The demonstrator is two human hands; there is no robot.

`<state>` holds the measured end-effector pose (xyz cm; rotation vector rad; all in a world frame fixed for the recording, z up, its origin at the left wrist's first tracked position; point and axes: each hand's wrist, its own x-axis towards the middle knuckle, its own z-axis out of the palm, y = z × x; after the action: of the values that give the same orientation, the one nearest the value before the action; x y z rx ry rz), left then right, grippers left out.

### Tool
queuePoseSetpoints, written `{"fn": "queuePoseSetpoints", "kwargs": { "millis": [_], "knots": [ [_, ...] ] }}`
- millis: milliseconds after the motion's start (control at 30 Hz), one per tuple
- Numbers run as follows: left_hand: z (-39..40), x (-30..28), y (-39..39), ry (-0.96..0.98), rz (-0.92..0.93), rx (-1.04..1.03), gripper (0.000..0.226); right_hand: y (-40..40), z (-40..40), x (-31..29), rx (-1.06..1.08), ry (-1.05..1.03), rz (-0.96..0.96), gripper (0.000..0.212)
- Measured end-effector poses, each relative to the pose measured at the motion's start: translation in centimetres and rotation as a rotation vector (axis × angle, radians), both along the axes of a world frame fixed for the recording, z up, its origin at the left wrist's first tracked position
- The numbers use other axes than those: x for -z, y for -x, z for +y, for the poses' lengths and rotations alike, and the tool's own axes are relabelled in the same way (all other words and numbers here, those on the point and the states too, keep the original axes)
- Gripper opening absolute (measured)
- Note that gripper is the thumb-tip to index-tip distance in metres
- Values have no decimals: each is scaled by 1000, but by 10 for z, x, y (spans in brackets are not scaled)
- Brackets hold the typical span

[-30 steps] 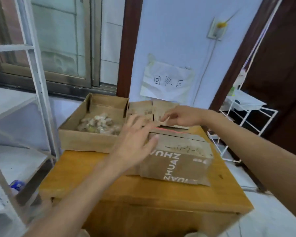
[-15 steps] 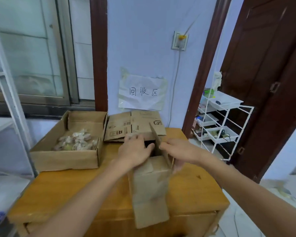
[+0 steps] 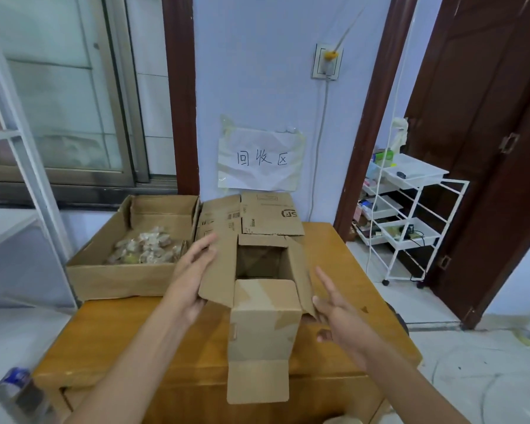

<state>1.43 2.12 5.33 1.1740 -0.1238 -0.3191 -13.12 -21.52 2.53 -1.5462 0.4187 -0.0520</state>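
Observation:
A small brown cardboard box (image 3: 263, 316) stands on the wooden table (image 3: 120, 338) with its top open and its flaps spread; the inside looks empty and dark. My left hand (image 3: 193, 276) lies with straight fingers against the outside of the left flap. My right hand (image 3: 340, 310) is spread at the lower edge of the right flap, fingers straight and touching it. The front flap hangs down over the table's near edge.
A wide open carton (image 3: 120, 280) with crumpled wrappers sits at the table's left. Flattened cartons (image 3: 266, 215) lean at the back under a paper sign (image 3: 260, 160). A white wire trolley (image 3: 410, 215) and dark door (image 3: 487, 117) are right; a white shelf frame (image 3: 28, 166) is left.
The small box, lying shut a second ago, now stands with its flaps spread open. My hands have moved from its top seam out to the left and right flaps.

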Motion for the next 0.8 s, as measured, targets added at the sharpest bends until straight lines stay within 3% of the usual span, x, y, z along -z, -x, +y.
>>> {"fn": "queuePoseSetpoints", "kwargs": {
  "millis": [67,167,267,367,467,633,733,800],
  "knots": [
    [4,13,-2,-264,-135,-28,25,-1,7,9,3,32,-16,45],
    [5,33,-8,-736,-506,-143,31,-7,15,22,51,143,-40,41],
    [-5,39,-5,-1002,-666,-110,41,-17,21,36,88,198,-117,39],
    [-12,19,7,-935,-550,-38,49,-25,20,47,128,276,-166,33],
    [-18,-3,-2,-1009,-448,6,59,-35,7,34,154,608,-243,34],
    [-31,-30,-20,-1285,-466,197,52,-65,-21,-14,46,997,-151,68],
    [-27,-38,-20,-1110,-313,382,43,-83,-27,-45,-46,1107,-8,69],
    [-17,-50,-14,-971,-251,554,53,-93,-27,-59,-124,1223,76,73]
  ]
}}
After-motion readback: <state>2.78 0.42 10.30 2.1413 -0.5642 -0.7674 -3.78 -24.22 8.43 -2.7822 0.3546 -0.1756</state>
